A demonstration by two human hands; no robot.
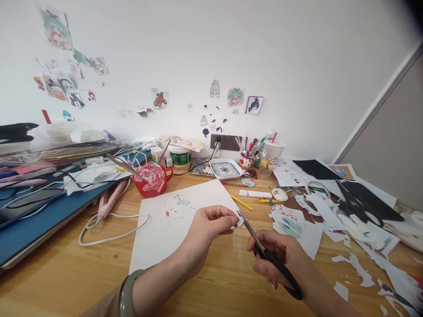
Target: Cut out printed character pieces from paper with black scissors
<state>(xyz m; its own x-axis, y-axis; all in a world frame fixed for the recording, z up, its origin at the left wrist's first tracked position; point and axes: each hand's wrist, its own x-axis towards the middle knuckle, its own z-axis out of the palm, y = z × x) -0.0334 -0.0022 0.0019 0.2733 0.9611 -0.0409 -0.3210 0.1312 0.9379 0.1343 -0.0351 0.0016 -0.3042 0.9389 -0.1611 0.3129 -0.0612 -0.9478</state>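
Note:
My left hand (pixel 211 224) pinches a small white paper scrap (pixel 239 220) between thumb and fingers above the wooden desk (pixel 66 273). My right hand (pixel 280 259) grips black-handled scissors (pixel 264 251); their blades point up-left and their tips meet the scrap. Under my left hand lies a white sheet (pixel 172 224) with small coloured drawings. A green bangle sits on my left wrist.
A red cup (pixel 152 180) with crumpled plastic stands behind the sheet. White cable (pixel 109 229) loops at the left beside a blue board (pixel 39 220). Paper cuttings (pixel 297 224), markers (pixel 256 193), a patterned dish (pixel 225 169) and a lidded cup (pixel 271 158) fill the right and back.

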